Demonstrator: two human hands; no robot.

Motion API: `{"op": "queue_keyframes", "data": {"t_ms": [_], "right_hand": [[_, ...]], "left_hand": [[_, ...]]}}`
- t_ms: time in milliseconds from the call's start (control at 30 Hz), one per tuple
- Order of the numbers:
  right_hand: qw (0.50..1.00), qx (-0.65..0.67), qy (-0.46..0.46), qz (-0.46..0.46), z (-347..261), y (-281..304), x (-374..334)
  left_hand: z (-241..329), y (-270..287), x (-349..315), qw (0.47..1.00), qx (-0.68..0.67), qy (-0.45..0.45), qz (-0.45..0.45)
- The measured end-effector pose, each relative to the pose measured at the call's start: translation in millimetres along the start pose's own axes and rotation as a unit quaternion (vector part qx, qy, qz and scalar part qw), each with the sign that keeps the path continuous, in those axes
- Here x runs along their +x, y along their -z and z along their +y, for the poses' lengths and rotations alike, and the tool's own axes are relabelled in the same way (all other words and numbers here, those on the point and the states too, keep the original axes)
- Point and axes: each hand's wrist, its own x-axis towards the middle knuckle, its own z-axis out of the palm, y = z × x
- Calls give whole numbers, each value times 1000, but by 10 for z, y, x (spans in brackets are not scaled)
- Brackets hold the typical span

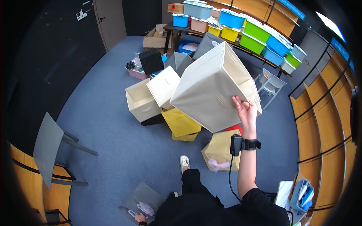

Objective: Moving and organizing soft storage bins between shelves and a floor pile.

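Observation:
My right hand (246,109) holds up a large beige fabric storage box (203,90) by its edge, thumb and fingers closed on the cloth. The box is tilted, its open side turned to the right. Low on the left, my left hand (141,218) is closed at the edge of a grey fabric box (141,197) that has a pinkish bow (145,208) and a white handle; part of it is hidden behind my body. Below the raised box stands a tan box (222,148) with a pale pink bow. A yellow fabric box (181,122) lies beside it.
More beige boxes (141,100), a black box (151,62) and grey boxes (177,63) crowd the floor ahead. Behind them, a table holds several coloured lidded bins (232,19). A white chair (269,84), wooden shelves (320,109) and a grey table (48,147) stand around.

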Motion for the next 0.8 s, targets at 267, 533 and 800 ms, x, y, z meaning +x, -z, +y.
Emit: {"op": "queue_keyframes", "data": {"t_ms": [267,533,800], "right_hand": [[953,203,-219,47,1431,289,2696],[942,148,-299,14,2057,929,2927],[936,45,-324,128,1641,1745,2041]], "left_hand": [[1015,-554,-93,989,-125,81,-2],[2258,-697,-260,995,-88,0,54],[3572,-875,20,991,-99,-41,-85]]}}
